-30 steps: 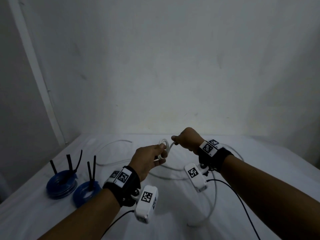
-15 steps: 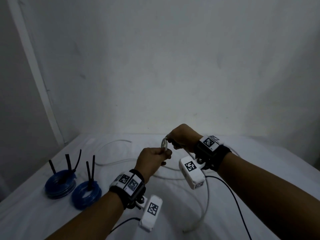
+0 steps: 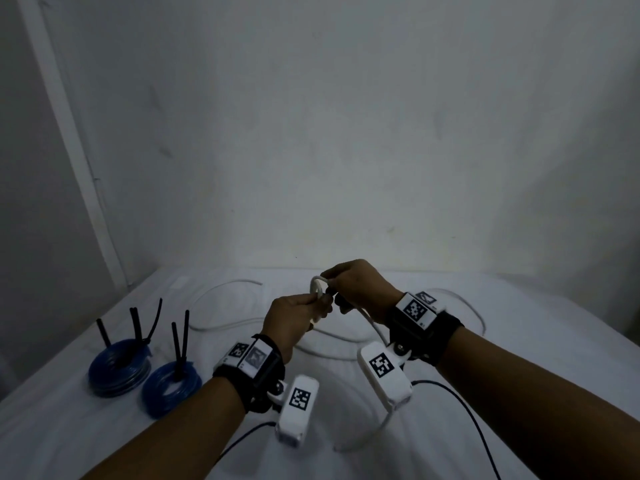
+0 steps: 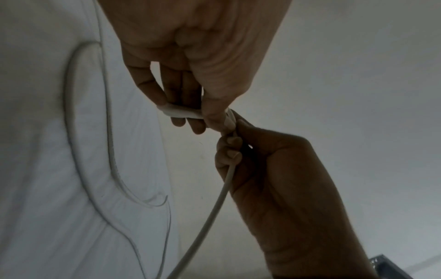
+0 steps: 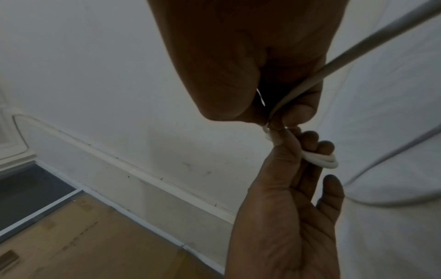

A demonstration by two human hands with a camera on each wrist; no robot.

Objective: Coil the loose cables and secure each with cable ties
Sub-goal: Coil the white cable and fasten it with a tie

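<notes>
A small white cable coil (image 3: 317, 289) is held up above the white table (image 3: 519, 358), between my two hands. My left hand (image 3: 318, 306) pinches it between thumb and fingers; the left wrist view shows the coil (image 4: 181, 113) in the left hand (image 4: 198, 117). My right hand (image 3: 332, 289) touches the coil from the right and pinches the same cable's running part (image 4: 214, 203), which hangs down to the table. In the right wrist view the right hand (image 5: 274, 120) grips the cable (image 5: 358, 51) just above the left hand (image 5: 305, 147) and the coil (image 5: 322, 160).
The loose white cable (image 3: 225, 289) loops over the back and right of the table, with its free end (image 3: 341, 445) near the front. Two blue coils (image 3: 119, 372) (image 3: 171, 386) bound with upright black cable ties (image 3: 180, 341) lie at the left. Walls stand behind and to the left.
My right hand has moved left, closer against the coil and my left hand. My left wrist has turned. The cable's free end on the table has slid left.
</notes>
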